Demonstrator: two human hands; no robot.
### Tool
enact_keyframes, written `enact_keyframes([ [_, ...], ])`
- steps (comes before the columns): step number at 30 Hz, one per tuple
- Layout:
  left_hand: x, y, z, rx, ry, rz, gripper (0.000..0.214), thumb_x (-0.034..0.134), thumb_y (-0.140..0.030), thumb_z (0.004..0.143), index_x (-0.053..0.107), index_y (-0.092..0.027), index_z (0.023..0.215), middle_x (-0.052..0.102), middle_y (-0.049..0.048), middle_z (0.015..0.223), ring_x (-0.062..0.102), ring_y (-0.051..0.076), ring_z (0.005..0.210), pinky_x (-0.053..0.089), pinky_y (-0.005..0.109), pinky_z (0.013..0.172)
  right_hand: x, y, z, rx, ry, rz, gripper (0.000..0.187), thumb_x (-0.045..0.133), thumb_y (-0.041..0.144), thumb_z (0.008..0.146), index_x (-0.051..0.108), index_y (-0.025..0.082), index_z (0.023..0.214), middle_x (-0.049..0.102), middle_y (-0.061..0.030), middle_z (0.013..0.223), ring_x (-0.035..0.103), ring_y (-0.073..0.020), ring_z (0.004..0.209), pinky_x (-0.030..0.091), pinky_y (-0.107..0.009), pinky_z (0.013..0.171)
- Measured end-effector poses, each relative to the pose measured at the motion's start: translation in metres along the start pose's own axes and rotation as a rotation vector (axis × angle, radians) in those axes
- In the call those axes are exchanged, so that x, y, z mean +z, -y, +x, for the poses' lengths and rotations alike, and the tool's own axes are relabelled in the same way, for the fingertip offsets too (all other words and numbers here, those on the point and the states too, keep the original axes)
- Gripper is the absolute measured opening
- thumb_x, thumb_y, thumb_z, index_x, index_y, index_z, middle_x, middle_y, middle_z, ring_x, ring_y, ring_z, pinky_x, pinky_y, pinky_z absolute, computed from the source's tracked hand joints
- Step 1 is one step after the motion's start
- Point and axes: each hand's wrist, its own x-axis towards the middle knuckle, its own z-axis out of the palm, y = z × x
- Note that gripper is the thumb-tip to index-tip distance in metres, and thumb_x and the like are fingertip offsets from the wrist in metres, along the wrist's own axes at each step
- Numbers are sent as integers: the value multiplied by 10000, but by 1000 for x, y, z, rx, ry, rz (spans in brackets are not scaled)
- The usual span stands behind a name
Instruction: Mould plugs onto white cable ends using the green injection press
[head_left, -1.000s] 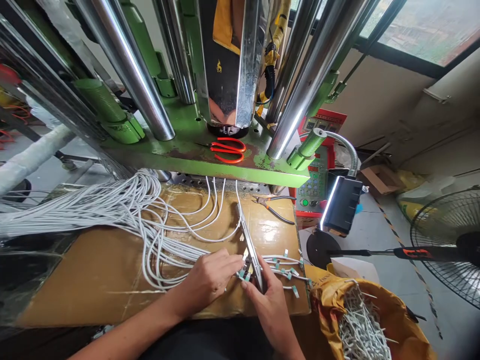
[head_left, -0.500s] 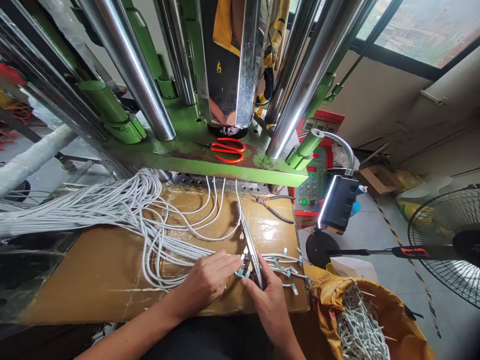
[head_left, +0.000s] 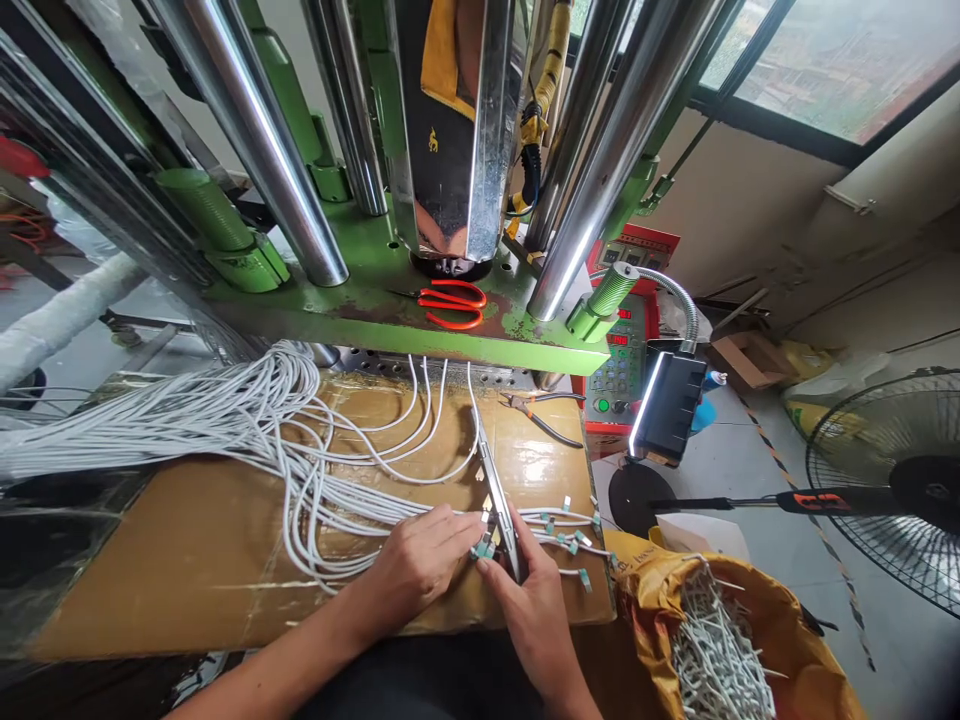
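My left hand (head_left: 420,565) rests on the cardboard-covered bench (head_left: 187,560), its fingers pinched on the teal-tipped ends of white cables (head_left: 484,548). My right hand (head_left: 529,600) is closed on the near end of a long thin metal bar (head_left: 496,495) that lies upright across the bench, right beside those cable ends. A thick bundle of white cables (head_left: 225,410) fans in from the left toward both hands. More cable ends with teal connectors (head_left: 570,535) lie just right of the bar.
A green press frame (head_left: 390,310) with chrome columns rises behind the bench, orange scissors (head_left: 450,300) on its ledge. Pliers (head_left: 540,410) lie at the bench's back right. A lamp (head_left: 664,405), a control panel (head_left: 622,370), a fan (head_left: 892,490) and a yellow bag of white pieces (head_left: 720,650) stand right.
The hands stay on the cable ends and the bar with only small finger shifts. The camera view has drifted slightly, moving everything a little left and up.
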Motion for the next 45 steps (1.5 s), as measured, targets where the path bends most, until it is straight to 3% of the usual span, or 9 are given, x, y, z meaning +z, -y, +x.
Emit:
enact_keyframes([
  [8,3,2,-4,-4,-30,33,416,383,-19,856,595,-136,1195,719,115,1060,670,198,895,573,323,788,0,0,0,-19,6,13,683,703,282,788,451,215,1419,601,-42,1343,544,-253,1241,410,-357,1076],
  [12,6,5,1,-67,-19,-126,359,411,-24,873,623,-156,1131,728,94,1009,657,170,806,567,292,722,-1,3,0,-49,18,-12,662,684,299,810,448,207,1421,576,-54,1371,511,-250,1274,383,-349,1094],
  [14,7,4,5,-181,-28,-241,280,451,-58,890,648,-177,1050,728,70,940,656,156,786,558,273,711,-2,4,1,-65,31,5,652,679,317,818,452,205,1419,578,-61,1368,513,-252,1269,383,-356,1091],
  [17,2,2,11,-544,-116,-363,119,592,-174,864,623,-182,979,704,27,843,669,148,759,555,250,693,-5,4,1,-46,49,59,647,686,338,815,464,216,1411,612,-55,1324,555,-245,1214,405,-352,1069],
  [20,-12,2,16,-792,-178,-460,152,644,-274,850,598,-180,960,683,-6,799,661,128,704,540,207,635,-9,2,0,-17,29,83,633,705,332,795,501,220,1384,616,-52,1319,551,-253,1215,388,-361,1081],
  [25,-30,14,26,-646,-37,-437,173,546,-216,900,688,-185,993,736,15,887,670,125,732,528,200,677,-15,-3,-2,46,30,121,634,708,331,787,510,193,1374,620,-60,1308,557,-270,1192,406,-385,1064],
  [29,-21,24,31,-430,96,-391,233,508,-140,898,708,-191,1005,749,17,916,681,144,810,524,233,755,-16,-2,-1,72,54,146,665,712,320,785,479,201,1396,610,-45,1323,532,-265,1224,382,-384,1084],
  [33,-7,30,29,-240,140,-345,242,479,-89,891,692,-168,973,745,22,920,667,165,850,513,282,816,-15,-2,1,75,33,130,653,722,310,770,505,207,1377,598,-38,1341,509,-266,1251,350,-382,1108],
  [45,-2,42,25,-138,206,-282,233,434,-64,905,615,-169,1009,699,34,924,624,169,866,485,298,842,-14,-4,0,57,32,127,654,723,298,773,498,225,1383,605,-15,1336,529,-230,1230,381,-311,1076],
])
